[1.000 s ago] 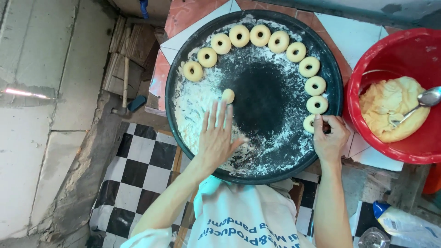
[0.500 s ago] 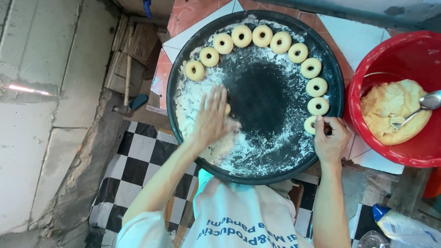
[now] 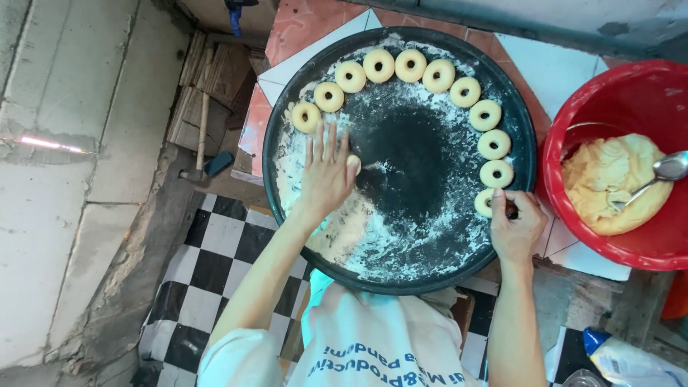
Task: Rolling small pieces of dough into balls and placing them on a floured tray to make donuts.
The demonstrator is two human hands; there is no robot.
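A big round black tray (image 3: pixel 287 129), dusted with white flour, carries a curved row of several pale dough rings (image 3: pixel 410 65) along its far and right rim. My left hand (image 3: pixel 326 175) lies flat, fingers spread, on the floured left part of the tray, over a small piece of dough (image 3: pixel 354 164) that peeks out at its right edge. My right hand (image 3: pixel 514 226) rests at the tray's right rim, its fingertips pinching the nearest dough ring (image 3: pixel 486 203).
A red plastic bowl (image 3: pixel 573 165) on the right holds a lump of yellow dough (image 3: pixel 609 183) and a metal spoon (image 3: pixel 656 175). Tiles lie under the tray. A hammer (image 3: pixel 201 136) lies at the left. A black-and-white checkered floor (image 3: pixel 215 251) shows below.
My left hand slid left over the flour and now covers the small dough piece that lay bare beyond its fingertips. My right hand stayed at the last ring.
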